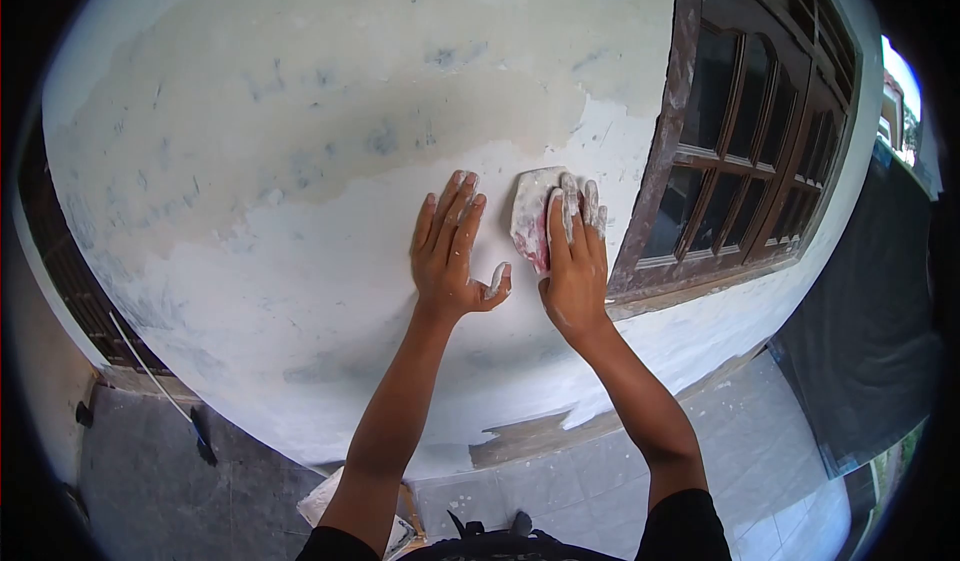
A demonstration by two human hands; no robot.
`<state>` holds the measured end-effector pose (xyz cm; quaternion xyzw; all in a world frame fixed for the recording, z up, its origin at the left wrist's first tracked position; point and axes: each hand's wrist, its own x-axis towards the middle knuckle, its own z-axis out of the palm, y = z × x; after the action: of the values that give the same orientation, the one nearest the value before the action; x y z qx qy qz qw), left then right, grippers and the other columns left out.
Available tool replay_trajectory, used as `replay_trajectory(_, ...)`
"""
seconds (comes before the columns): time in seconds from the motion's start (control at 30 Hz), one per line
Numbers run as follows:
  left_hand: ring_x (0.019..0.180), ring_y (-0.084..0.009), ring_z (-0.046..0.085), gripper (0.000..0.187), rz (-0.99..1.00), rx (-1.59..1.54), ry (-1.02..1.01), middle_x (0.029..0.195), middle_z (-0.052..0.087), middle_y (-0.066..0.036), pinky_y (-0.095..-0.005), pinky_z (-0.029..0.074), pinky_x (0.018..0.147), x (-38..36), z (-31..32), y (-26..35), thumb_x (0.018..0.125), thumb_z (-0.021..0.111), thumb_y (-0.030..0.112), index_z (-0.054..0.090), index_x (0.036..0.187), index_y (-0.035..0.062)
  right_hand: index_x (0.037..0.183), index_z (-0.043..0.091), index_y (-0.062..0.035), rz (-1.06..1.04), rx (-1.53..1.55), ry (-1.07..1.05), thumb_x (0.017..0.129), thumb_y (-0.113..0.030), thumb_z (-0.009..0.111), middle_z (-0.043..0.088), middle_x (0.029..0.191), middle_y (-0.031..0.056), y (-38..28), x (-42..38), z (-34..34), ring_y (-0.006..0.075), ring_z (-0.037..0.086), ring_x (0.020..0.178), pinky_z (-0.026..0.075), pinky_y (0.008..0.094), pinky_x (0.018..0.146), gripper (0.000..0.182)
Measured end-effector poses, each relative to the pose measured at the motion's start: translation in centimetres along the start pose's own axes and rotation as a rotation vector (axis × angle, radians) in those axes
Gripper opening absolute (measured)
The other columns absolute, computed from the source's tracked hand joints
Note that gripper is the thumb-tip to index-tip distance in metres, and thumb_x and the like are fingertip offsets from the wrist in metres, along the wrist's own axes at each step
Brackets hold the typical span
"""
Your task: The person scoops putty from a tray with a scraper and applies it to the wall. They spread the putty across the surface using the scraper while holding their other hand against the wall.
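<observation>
My left hand [450, 256] rests against the wall [330, 291] with its fingers stretched out and its thumb apart. White paste coats its fingertips and thumb. To the right of it, my right hand [577, 261] presses a flat, paste-smeared pad [535, 211] to the wall. The pad is whitish with pinkish-red patches, and my fingers cover its right side; its exact kind does not show. Fresh white coating surrounds both hands, while the wall higher up is beige with grey-blue marks.
A brown wooden window [735, 146] with several panes stands at right. Below lies a grey tiled floor [560, 491]. A white-smeared container [410, 531] sits near my left arm. A long-handled tool [160, 386] leans at left, and a dark sheet [850, 331] hangs at far right.
</observation>
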<state>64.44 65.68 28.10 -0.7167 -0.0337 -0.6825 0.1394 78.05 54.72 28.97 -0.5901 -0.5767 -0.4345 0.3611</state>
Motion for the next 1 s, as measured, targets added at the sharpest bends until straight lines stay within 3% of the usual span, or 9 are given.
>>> replay_trajectory(0.07,0.130,-0.0386,0.047,0.066,0.001,0.002,0.002,0.136,0.051,-0.023,-0.0504,0.024,0.113,0.1,0.0,0.0,0.078,0.052,0.030,0.043,0.136,0.0009,0.144,0.036,0.0022,-0.051,0.033,0.080,0.057,0.015,0.057,0.052,0.120,0.0339,0.0,0.5,-0.6,0.0478,0.051,0.103,0.041,0.0504,0.092,0.090)
replay_trajectory(0.17,0.130,-0.0390,0.047,0.066,0.006,-0.005,0.000,0.136,0.051,-0.023,-0.0505,0.024,0.113,0.1,0.0,0.0,0.077,0.052,0.030,0.042,0.136,0.0008,0.145,0.035,0.0013,0.011,0.055,0.130,0.058,0.015,0.057,0.052,0.120,0.0348,0.3,4.4,-2.2,0.0494,0.050,0.107,0.040,0.0508,0.094,0.091)
replay_trajectory(0.3,0.129,-0.0397,0.047,0.067,0.011,-0.002,0.012,0.136,0.051,-0.024,-0.0510,0.024,0.112,0.1,0.1,0.0,0.077,0.052,0.029,0.042,0.136,0.0008,0.145,0.034,0.0003,-0.009,0.009,0.165,0.059,0.015,0.056,0.052,0.121,0.0349,0.7,7.4,-1.5,0.0485,0.051,0.105,0.040,0.0500,0.094,0.090)
replay_trajectory(0.63,0.129,-0.0400,0.047,0.066,0.014,-0.009,0.004,0.136,0.050,-0.024,-0.0514,0.025,0.112,0.0,0.0,0.0,0.078,0.052,0.030,0.042,0.136,0.0008,0.143,0.036,0.0037,0.086,0.159,-0.032,0.057,0.017,0.055,0.051,0.121,0.0353,-0.2,0.6,-1.0,0.0475,0.051,0.101,0.039,0.0517,0.094,0.089)
replay_trajectory(0.7,0.129,-0.0397,0.047,0.065,0.020,-0.019,0.012,0.136,0.050,-0.024,-0.0519,0.025,0.112,0.1,-0.1,0.0,0.078,0.054,0.027,0.042,0.136,0.0008,0.143,0.036,0.0026,-0.002,0.082,0.174,0.056,0.018,0.055,0.051,0.120,0.0354,0.4,3.4,-1.6,0.0477,0.051,0.101,0.039,0.0518,0.094,0.090)
replay_trajectory(0.77,0.129,-0.0395,0.047,0.064,0.024,-0.005,0.009,0.137,0.050,-0.024,-0.0520,0.025,0.112,-0.1,0.1,-0.1,0.077,0.055,0.023,0.042,0.136,0.0007,0.144,0.036,0.0017,-0.016,0.010,0.223,0.057,0.017,0.055,0.052,0.119,0.0347,0.9,6.0,-1.7,0.0472,0.051,0.102,0.040,0.0510,0.093,0.091)
replay_trajectory(0.83,0.129,-0.0392,0.048,0.064,0.030,0.016,0.011,0.137,0.050,-0.023,-0.0522,0.025,0.112,-0.2,0.2,-0.3,0.077,0.056,0.020,0.041,0.136,0.0007,0.140,0.042,0.0021,-0.057,-0.090,0.249,0.066,0.010,0.057,0.056,0.116,0.0259,1.2,7.6,-1.3,0.0371,0.054,0.085,0.043,0.0450,0.077,0.076)
replay_trajectory(0.87,0.129,-0.0390,0.048,0.064,0.024,0.016,0.011,0.137,0.050,-0.023,-0.0522,0.026,0.112,-0.2,0.3,-0.3,0.076,0.056,0.017,0.041,0.136,0.0008,0.140,0.042,0.0018,-0.050,-0.065,0.224,0.066,0.009,0.057,0.056,0.115,0.0252,1.2,7.5,-0.8,0.0362,0.054,0.084,0.044,0.0448,0.078,0.076)
replay_trajectory(1.0,0.129,-0.0385,0.048,0.064,0.021,0.020,0.014,0.137,0.049,-0.023,-0.0523,0.026,0.111,-0.1,0.2,-0.2,0.074,0.057,0.013,0.041,0.135,0.0011,0.143,0.037,0.0022,0.020,-0.002,0.100,0.057,0.017,0.056,0.052,0.121,0.0335,1.0,3.3,0.7,0.0449,0.052,0.099,0.042,0.0479,0.090,0.089)
